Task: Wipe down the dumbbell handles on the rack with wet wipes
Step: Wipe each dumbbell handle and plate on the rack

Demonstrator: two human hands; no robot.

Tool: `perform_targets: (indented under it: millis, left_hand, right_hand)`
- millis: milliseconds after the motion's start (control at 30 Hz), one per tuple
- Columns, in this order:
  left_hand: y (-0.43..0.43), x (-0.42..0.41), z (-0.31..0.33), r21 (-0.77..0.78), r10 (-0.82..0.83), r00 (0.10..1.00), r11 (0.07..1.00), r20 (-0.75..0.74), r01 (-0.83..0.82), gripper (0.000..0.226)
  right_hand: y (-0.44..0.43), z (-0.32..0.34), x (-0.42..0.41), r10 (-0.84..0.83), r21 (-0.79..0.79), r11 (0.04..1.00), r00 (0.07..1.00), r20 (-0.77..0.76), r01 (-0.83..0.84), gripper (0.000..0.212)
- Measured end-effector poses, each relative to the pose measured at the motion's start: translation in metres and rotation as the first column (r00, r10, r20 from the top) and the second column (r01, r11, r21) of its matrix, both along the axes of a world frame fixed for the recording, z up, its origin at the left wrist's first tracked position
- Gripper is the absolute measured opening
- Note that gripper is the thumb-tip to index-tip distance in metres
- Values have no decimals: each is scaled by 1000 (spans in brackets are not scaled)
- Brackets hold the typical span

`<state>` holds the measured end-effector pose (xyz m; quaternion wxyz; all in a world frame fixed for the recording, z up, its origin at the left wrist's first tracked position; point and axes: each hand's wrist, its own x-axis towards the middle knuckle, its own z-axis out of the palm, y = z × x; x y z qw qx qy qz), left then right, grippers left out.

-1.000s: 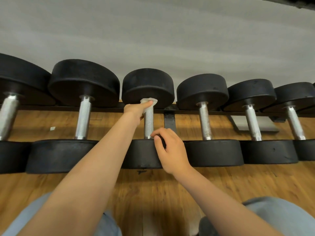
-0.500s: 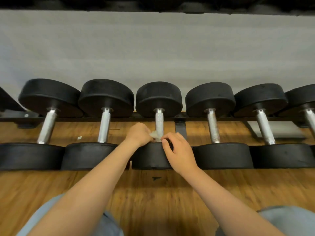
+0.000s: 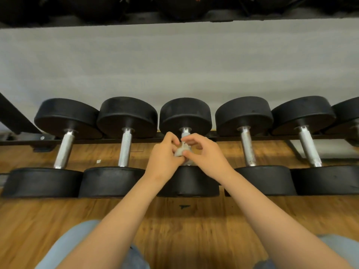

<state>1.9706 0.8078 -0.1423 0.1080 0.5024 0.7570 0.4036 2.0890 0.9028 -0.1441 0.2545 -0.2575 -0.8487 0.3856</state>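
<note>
My left grip [image 3: 165, 158] and right grip [image 3: 208, 156] are both curled in, pinching 1 crumpled wet wipe [image 3: 181, 151] between them, just in front of the middle dumbbell's handle. The rack [image 3: 97, 141] is a low black rail over the wooden floor [image 3: 180, 226], with at least 5 dumbbells lying side by side across it, round black heads near and far. The middle dumbbell [image 3: 187, 181] sits right under my wrists. Its handle [image 3: 185, 132] is bright knurled steel, mostly hidden by the hands, with only the far end showing. I judge this to be a re-fold or hand-over of the wipe, not a stroke. The next move calls for wrapping the wipe round a handle and drawing it along the full length. The wipe looks small, grey-white and bunched. Whether it touches the handle I cannot tell.
</note>
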Motion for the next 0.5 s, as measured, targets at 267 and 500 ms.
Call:
perform_targets:
  millis: [267, 500]
  left_hand:
    - [13, -15, -22, -48, 125, 952, 992, 280, -116, 39]
    - [21, -16, -50, -53, 95, 877, 995, 472, -79, 11]
  right_hand:
    - [61, -8, -10, -350, -88, 930, 934, 74, 356, 6]
    - [71, -48, -46, -398, -473, 795, 915, 62, 378, 15]
